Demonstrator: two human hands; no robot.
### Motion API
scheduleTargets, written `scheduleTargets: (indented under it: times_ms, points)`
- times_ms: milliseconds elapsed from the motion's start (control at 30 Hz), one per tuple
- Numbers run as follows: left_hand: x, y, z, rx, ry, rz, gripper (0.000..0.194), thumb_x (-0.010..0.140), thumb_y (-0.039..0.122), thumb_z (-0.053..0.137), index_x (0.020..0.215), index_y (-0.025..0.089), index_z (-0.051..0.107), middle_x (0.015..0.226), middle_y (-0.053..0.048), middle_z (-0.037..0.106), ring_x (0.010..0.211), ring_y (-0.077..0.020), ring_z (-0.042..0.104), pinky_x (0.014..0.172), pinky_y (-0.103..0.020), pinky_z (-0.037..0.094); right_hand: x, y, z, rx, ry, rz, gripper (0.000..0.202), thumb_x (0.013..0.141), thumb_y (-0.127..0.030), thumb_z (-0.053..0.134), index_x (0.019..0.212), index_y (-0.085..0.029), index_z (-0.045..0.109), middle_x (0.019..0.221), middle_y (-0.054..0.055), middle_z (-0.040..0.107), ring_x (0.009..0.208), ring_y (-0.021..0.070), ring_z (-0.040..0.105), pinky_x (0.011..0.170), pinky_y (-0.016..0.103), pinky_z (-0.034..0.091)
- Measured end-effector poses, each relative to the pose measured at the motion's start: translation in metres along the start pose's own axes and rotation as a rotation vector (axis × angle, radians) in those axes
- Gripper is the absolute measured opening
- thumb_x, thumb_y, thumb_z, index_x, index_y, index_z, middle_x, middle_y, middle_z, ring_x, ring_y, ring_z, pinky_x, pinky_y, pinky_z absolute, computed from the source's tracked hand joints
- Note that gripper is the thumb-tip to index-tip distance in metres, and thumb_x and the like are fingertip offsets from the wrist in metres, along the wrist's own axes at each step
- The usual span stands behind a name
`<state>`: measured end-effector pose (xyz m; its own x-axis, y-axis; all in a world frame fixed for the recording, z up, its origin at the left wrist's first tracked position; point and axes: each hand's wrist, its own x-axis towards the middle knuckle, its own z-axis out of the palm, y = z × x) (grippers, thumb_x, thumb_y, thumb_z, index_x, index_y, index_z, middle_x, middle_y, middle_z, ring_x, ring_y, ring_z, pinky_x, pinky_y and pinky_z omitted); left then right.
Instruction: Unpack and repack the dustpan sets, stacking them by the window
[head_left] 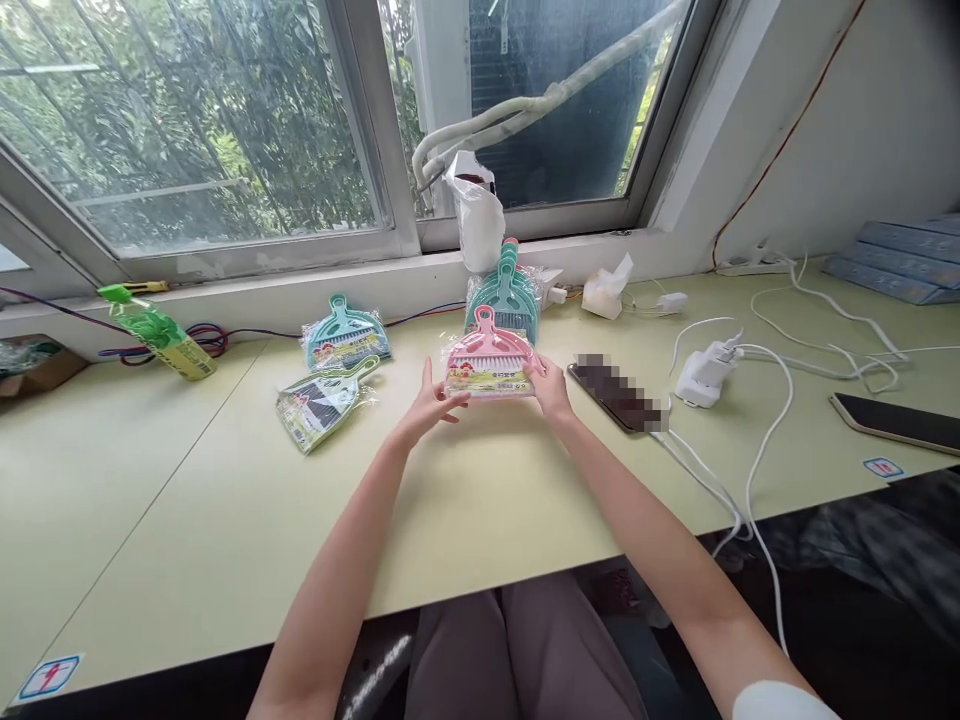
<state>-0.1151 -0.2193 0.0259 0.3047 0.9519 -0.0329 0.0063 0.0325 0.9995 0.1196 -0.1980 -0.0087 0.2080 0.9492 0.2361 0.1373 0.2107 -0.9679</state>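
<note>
Beneath a wide window (pixel 225 130), a pale yellow-green table (pixel 487 520) runs across the view. Near its back edge stands a stack of teal dustpan sets (pixel 510 290), several handles lined up one behind another. Just in front of this stack, overlapping its lower part in the view, is the pink dustpan set (pixel 489 352), upright with its face toward the person; whether its lower edge rests on the table is hard to tell. A pale green set (pixel 324 402) with dark bristles lies to the left, and a single teal set (pixel 343 335) is just behind that one.

Both hands flank the pink set. The left hand (pixel 435 405) is spread, thumb raised and apart, fingertips at the packet's lower left corner. The right hand (pixel 551 388) pinches the right edge, thumb on the front and fingers mostly hidden.

Clear, glossy film covers the set, crinkled and catching light at the sides. The pan is soft pink, widening downward in a rounded fan. Across the lower front sits a printed card, yellowish green with small red shapes at its left and dark lettering too small to read. White bristles show above it in a row. Smallest is the pink handle at the top, shaped as a narrow loop.
</note>
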Motion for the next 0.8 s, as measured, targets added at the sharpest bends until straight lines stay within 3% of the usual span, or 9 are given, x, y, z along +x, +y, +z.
scheduleTargets:
  times_ms: [67, 133, 200, 267, 433, 567, 633, 800]
  points:
    - [0.005, -0.01, 0.01, -0.01, 0.15, 0.023, 0.121, 0.071, 0.034, 0.078, 0.155, 0.025, -0.01, 0.117, -0.012, 0.068, 0.086, -0.0201, 0.069, 0.058, -0.025, 0.055, -0.002, -0.002, 0.001, -0.029, 0.046, -0.03, 0.053, 0.082, -0.056, 0.056, 0.119, -0.019, 0.064, 0.107, 0.009, 0.072, 0.102, 0.0256, 0.065, 0.085, 0.038, 0.053]
    - [0.01, -0.018, 0.014, 0.003, 0.246, 0.054, 0.096, 0.076, 0.035, 0.073, 0.153, 0.023, 0.017, 0.109, -0.009, 0.069, 0.069, -0.0145, 0.067, 0.049, -0.021, 0.051, -0.005, -0.004, 0.004, -0.044, 0.031, -0.068, 0.054, 0.082, -0.057, 0.056, 0.121, -0.02, 0.062, 0.114, 0.01, 0.07, 0.107, 0.026, 0.064, 0.089, 0.038, 0.052]
    - [0.014, -0.024, 0.012, 0.049, 0.289, 0.079, 0.065, 0.079, 0.037, 0.068, 0.136, 0.018, 0.044, 0.096, -0.006, 0.068, 0.052, -0.0093, 0.06, 0.04, -0.017, 0.043, -0.009, -0.005, 0.008, -0.03, -0.022, -0.092, 0.058, 0.082, -0.061, 0.055, 0.125, -0.021, 0.059, 0.117, 0.009, 0.069, 0.109, 0.026, 0.063, 0.091, 0.037, 0.052]
    - [0.015, -0.025, 0.008, 0.097, 0.336, 0.108, 0.044, 0.08, 0.039, 0.065, 0.117, 0.017, 0.054, 0.088, -0.003, 0.065, 0.045, -0.007, 0.055, 0.036, -0.017, 0.037, -0.011, -0.006, 0.011, 0.0, -0.089, -0.086, 0.065, 0.081, -0.065, 0.055, 0.128, -0.02, 0.055, 0.114, 0.009, 0.069, 0.107, 0.0261, 0.064, 0.088, 0.037, 0.053]
    - [0.012, -0.022, 0.006, 0.233, 0.472, 0.184, 0.029, 0.086, 0.037, 0.057, 0.111, 0.021, 0.053, 0.092, -0.002, 0.065, 0.05, -0.0071, 0.053, 0.04, -0.017, 0.039, -0.012, -0.009, 0.011, 0.06, -0.233, -0.016, 0.096, 0.062, -0.059, 0.078, 0.141, -0.024, 0.037, 0.127, 0.011, 0.061, 0.106, 0.0274, 0.063, 0.074, 0.038, 0.06]
    - [0.009, -0.021, 0.01, 0.288, 0.507, 0.205, 0.027, 0.088, 0.035, 0.053, 0.112, 0.022, 0.053, 0.092, -0.003, 0.064, 0.056, -0.01, 0.056, 0.044, -0.019, 0.043, -0.014, -0.013, 0.009, 0.081, -0.35, -0.075, 0.112, 0.051, -0.042, 0.088, 0.145, -0.025, 0.031, 0.144, 0.014, 0.047, 0.121, 0.0303, 0.055, 0.088, 0.042, 0.058]
    - [0.009, -0.022, 0.011, 0.284, 0.519, 0.22, 0.025, 0.087, 0.034, 0.054, 0.109, 0.021, 0.053, 0.088, -0.003, 0.063, 0.054, -0.0103, 0.055, 0.043, -0.019, 0.042, -0.015, -0.014, 0.009, 0.085, -0.34, -0.084, 0.11, 0.052, -0.041, 0.088, 0.145, -0.024, 0.032, 0.145, 0.014, 0.046, 0.124, 0.0308, 0.053, 0.091, 0.042, 0.058]
    - [0.01, -0.024, 0.014, 0.233, 0.482, 0.252, 0.024, 0.086, 0.035, 0.054, 0.105, 0.02, 0.051, 0.089, -0.003, 0.063, 0.052, -0.0101, 0.054, 0.041, -0.02, 0.041, -0.01, -0.01, 0.007, 0.175, -0.269, 0.057, 0.086, 0.065, -0.055, 0.076, 0.139, -0.027, 0.041, 0.12, 0.009, 0.065, 0.103, 0.029, 0.065, 0.067, 0.042, 0.064]
